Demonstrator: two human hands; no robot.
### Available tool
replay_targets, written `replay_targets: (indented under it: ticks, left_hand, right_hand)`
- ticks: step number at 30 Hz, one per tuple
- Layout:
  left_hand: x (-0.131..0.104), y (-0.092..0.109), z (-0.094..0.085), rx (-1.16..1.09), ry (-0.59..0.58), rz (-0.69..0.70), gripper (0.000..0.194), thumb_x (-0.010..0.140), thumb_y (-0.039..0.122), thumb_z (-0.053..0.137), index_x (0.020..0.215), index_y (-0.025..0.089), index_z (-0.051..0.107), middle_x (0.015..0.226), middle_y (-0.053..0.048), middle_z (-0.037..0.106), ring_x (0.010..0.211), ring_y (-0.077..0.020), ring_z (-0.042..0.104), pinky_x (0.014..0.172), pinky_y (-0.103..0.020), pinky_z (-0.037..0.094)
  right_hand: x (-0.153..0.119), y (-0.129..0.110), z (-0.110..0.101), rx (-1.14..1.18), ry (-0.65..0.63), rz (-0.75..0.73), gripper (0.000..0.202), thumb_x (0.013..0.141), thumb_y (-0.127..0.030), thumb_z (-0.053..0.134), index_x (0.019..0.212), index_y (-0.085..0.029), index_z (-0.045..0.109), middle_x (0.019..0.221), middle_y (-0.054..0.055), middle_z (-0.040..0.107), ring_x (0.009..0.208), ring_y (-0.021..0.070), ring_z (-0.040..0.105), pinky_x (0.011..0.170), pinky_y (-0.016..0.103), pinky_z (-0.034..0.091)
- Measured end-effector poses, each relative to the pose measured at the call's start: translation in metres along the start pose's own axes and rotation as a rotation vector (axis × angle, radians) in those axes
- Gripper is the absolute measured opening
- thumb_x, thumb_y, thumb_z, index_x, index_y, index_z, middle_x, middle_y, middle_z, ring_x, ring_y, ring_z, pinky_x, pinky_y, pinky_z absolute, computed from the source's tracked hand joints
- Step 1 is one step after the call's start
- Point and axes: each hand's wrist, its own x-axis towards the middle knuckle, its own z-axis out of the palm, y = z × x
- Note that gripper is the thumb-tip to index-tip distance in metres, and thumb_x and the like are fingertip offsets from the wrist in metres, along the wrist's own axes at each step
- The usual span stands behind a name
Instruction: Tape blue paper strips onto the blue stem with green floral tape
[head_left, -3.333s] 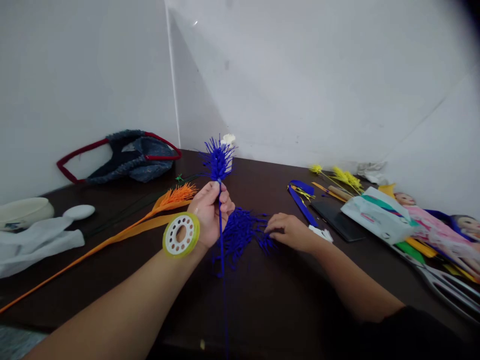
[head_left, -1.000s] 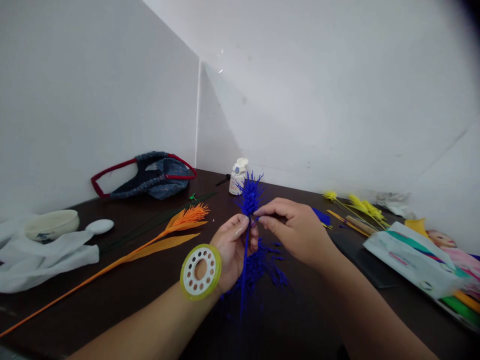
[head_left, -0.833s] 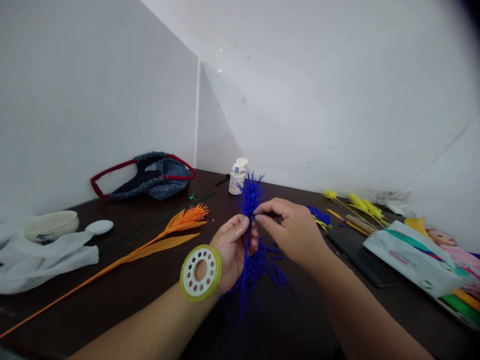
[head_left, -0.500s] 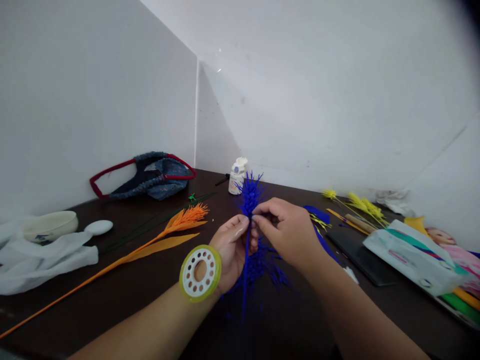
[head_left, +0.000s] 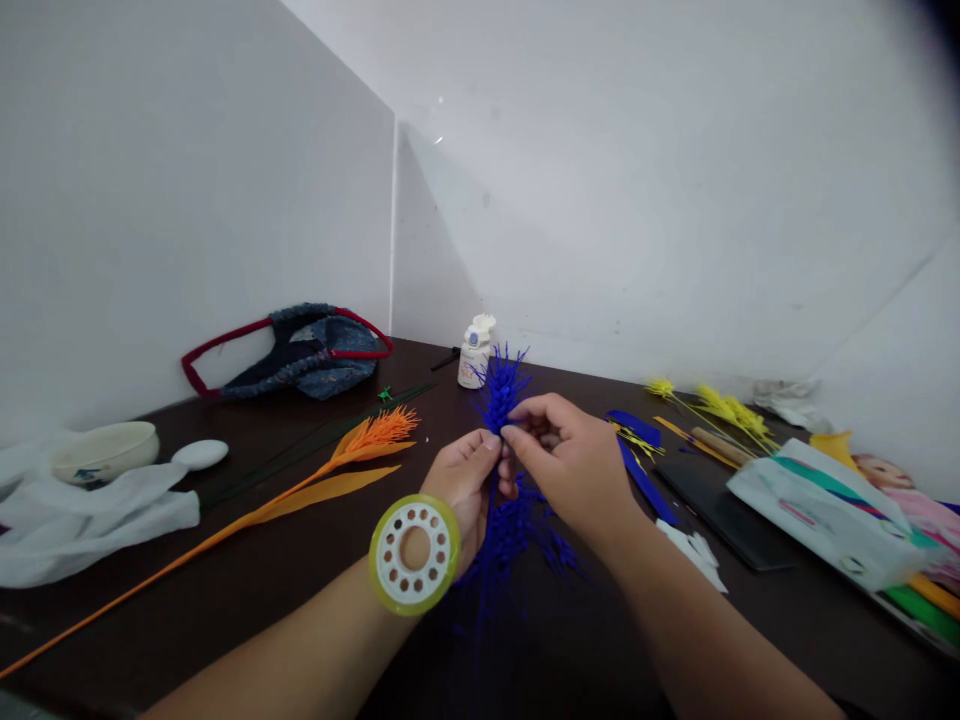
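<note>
A blue paper wheat ear (head_left: 503,392) stands upright between my hands at the middle of the view. My left hand (head_left: 466,478) pinches its stem just below the head. At the base of the same head, the thumb and fingers of my right hand (head_left: 564,452) are closed; anything small between them is hidden. A roll of yellowish tape (head_left: 447,556) with a white core sits around or on my left wrist. Below my hands, more blue wheat ears (head_left: 510,535) lie on the dark table (head_left: 330,580).
An orange wheat ear (head_left: 382,432) lies to the left, near a bowl (head_left: 105,450) and white cloth (head_left: 97,525). Behind stand a white bottle (head_left: 474,365) and a denim bag (head_left: 322,355). Right are blue strips (head_left: 646,485), yellow wheat ears (head_left: 731,408), a black flat object (head_left: 724,515) and a tissue pack (head_left: 825,510).
My right hand has shifted slightly left and down along the blue ear's base. The tape roll on my left wrist has moved a little right. White scraps at right show more.
</note>
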Motion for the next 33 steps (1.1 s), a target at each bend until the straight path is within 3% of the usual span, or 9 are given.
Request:
replay_targets:
  ticks: [3, 5, 7, 9, 12, 15, 19, 23, 33]
  left_hand:
    - [0.003, 0.004, -0.006, 0.290, -0.003, 0.132, 0.021, 0.078, 0.028, 0.056, 0.062, 0.017, 0.051, 0.049, 0.003, 0.047, 0.043, -0.0095, 0.045, 0.049, -0.023, 0.037]
    - [0.002, 0.010, -0.008, 0.499, 0.004, 0.143, 0.019, 0.081, 0.028, 0.051, 0.066, 0.018, 0.052, 0.051, 0.003, 0.049, 0.043, -0.0109, 0.047, 0.049, -0.024, 0.040]
    - [-0.001, 0.017, -0.006, 0.684, 0.025, 0.154, 0.019, 0.083, 0.028, 0.047, 0.067, 0.019, 0.051, 0.052, 0.003, 0.050, 0.041, -0.0119, 0.049, 0.046, -0.024, 0.039]
    - [-0.005, 0.022, -0.004, 0.879, 0.024, 0.204, 0.021, 0.083, 0.025, 0.046, 0.062, 0.020, 0.049, 0.051, 0.002, 0.051, 0.042, -0.0125, 0.050, 0.045, -0.023, 0.036]
    - [-0.008, 0.024, -0.002, 1.123, -0.019, 0.315, 0.022, 0.081, 0.021, 0.049, 0.058, 0.019, 0.049, 0.051, 0.001, 0.054, 0.047, -0.0127, 0.050, 0.049, -0.023, 0.032]
    - [-0.009, 0.021, -0.003, 1.295, -0.036, 0.388, 0.020, 0.080, 0.022, 0.051, 0.060, 0.019, 0.050, 0.052, 0.002, 0.052, 0.049, -0.0126, 0.046, 0.050, -0.024, 0.028]
    - [-0.009, 0.019, -0.003, 1.465, -0.120, 0.381, 0.019, 0.082, 0.023, 0.045, 0.064, 0.019, 0.049, 0.054, 0.003, 0.047, 0.051, -0.0123, 0.042, 0.052, -0.024, 0.026]
    - [-0.010, 0.022, 0.001, 1.542, -0.145, 0.366, 0.021, 0.085, 0.025, 0.042, 0.066, 0.019, 0.047, 0.055, 0.004, 0.045, 0.053, -0.0120, 0.041, 0.053, -0.024, 0.026]
    - [-0.011, 0.021, -0.003, 1.475, -0.255, 0.270, 0.024, 0.086, 0.029, 0.039, 0.064, 0.019, 0.043, 0.059, 0.003, 0.045, 0.057, -0.0124, 0.045, 0.054, -0.025, 0.031]
  right_hand:
    - [-0.004, 0.009, 0.004, 0.380, 0.152, 0.190, 0.011, 0.074, -0.024, 0.063, 0.082, -0.022, 0.056, 0.068, -0.001, 0.061, 0.060, 0.0142, 0.058, 0.061, 0.031, 0.048]
    - [-0.015, 0.015, 0.008, 0.633, 0.248, 0.368, 0.011, 0.075, -0.029, 0.062, 0.077, -0.022, 0.054, 0.067, -0.001, 0.059, 0.058, 0.0134, 0.057, 0.058, 0.031, 0.048]
    - [-0.030, 0.018, 0.013, 0.848, 0.162, 0.561, 0.016, 0.075, -0.034, 0.061, 0.074, -0.020, 0.053, 0.067, 0.000, 0.059, 0.057, 0.0142, 0.057, 0.058, 0.031, 0.048]
    - [-0.045, 0.019, 0.016, 0.993, -0.013, 0.646, 0.018, 0.077, -0.037, 0.059, 0.077, -0.019, 0.056, 0.071, 0.002, 0.062, 0.062, 0.0160, 0.060, 0.063, 0.033, 0.049]
    - [-0.058, 0.018, 0.016, 1.004, -0.090, 0.545, 0.017, 0.078, -0.035, 0.060, 0.081, -0.019, 0.060, 0.078, 0.003, 0.063, 0.073, 0.0161, 0.060, 0.075, 0.033, 0.046]
    - [-0.058, 0.021, 0.014, 0.867, -0.062, 0.481, 0.016, 0.072, -0.026, 0.067, 0.085, -0.019, 0.062, 0.082, 0.001, 0.063, 0.079, 0.0147, 0.058, 0.078, 0.030, 0.044]
    - [-0.053, 0.024, 0.013, 0.805, 0.001, 0.500, 0.017, 0.065, -0.019, 0.071, 0.080, -0.018, 0.063, 0.075, 0.000, 0.062, 0.076, 0.0144, 0.057, 0.075, 0.030, 0.044]
    - [-0.053, 0.026, 0.011, 0.843, 0.040, 0.489, 0.008, 0.065, -0.015, 0.069, 0.071, -0.017, 0.064, 0.070, 0.000, 0.062, 0.069, 0.0131, 0.056, 0.072, 0.029, 0.043]
    - [-0.054, 0.029, 0.005, 0.885, -0.033, 0.539, 0.004, 0.066, -0.014, 0.062, 0.064, -0.016, 0.060, 0.064, -0.002, 0.056, 0.062, 0.0119, 0.050, 0.068, 0.030, 0.040]
